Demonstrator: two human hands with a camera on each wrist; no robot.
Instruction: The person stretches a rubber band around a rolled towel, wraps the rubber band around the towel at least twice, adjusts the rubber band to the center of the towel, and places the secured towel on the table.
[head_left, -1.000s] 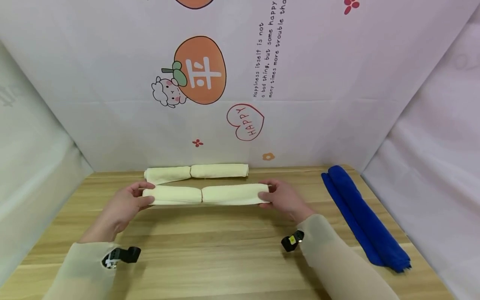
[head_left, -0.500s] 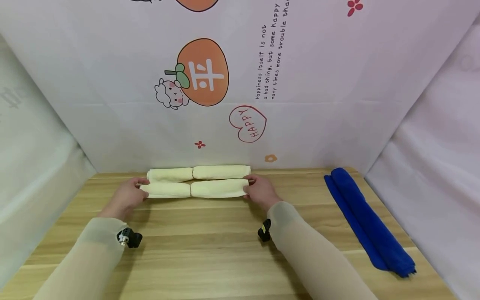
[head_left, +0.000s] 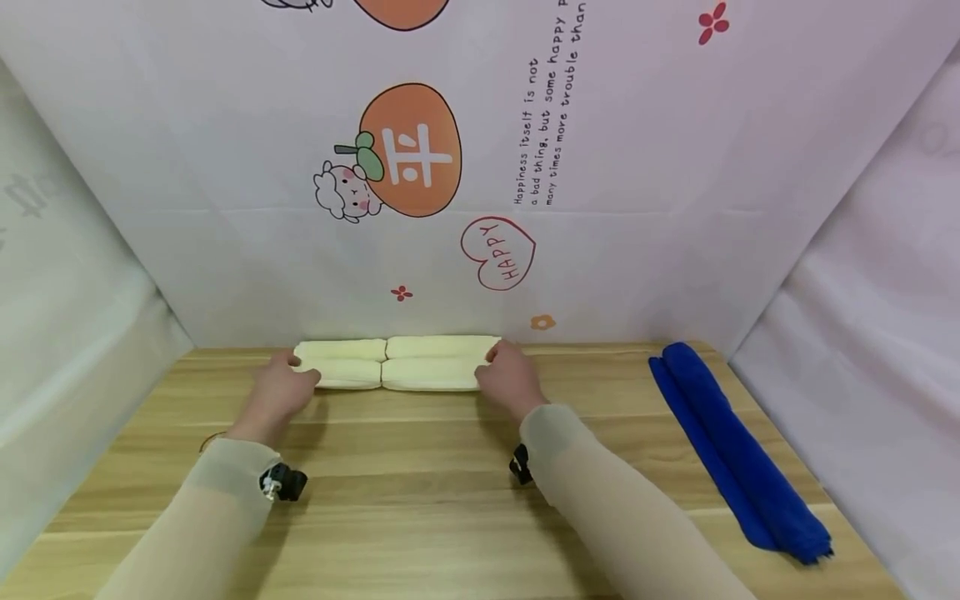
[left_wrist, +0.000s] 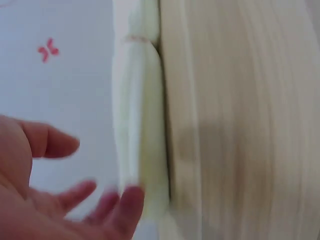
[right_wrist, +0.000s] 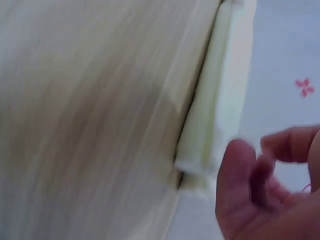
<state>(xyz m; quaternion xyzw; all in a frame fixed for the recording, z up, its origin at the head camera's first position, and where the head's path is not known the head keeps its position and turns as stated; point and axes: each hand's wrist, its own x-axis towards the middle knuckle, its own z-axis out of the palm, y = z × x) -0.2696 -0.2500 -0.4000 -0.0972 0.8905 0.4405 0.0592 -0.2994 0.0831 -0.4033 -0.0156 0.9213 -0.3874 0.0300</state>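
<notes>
Two pale yellow rolled towels lie side by side along the back of the table in the head view. Thin ties cinch both the front roll (head_left: 431, 375) and the back roll (head_left: 444, 347) at the middle. My left hand (head_left: 279, 390) is at their left ends, fingers spread loosely; in the left wrist view a fingertip overlaps the towel roll (left_wrist: 142, 120). My right hand (head_left: 512, 379) is at the right ends. In the right wrist view its fingers are bent and apart from each other, beside the towel roll (right_wrist: 210, 120), gripping nothing.
A blue rolled cloth (head_left: 738, 454) lies slantwise along the right side of the wooden table (head_left: 420, 517). A white printed backdrop (head_left: 615, 250) rises right behind the towels, and white fabric walls (head_left: 877, 333) close in both sides.
Both hands carried the front towel roll back and left, down against the back roll. The fingers that gripped its ends have since loosened. The blue cloth stayed in place.
</notes>
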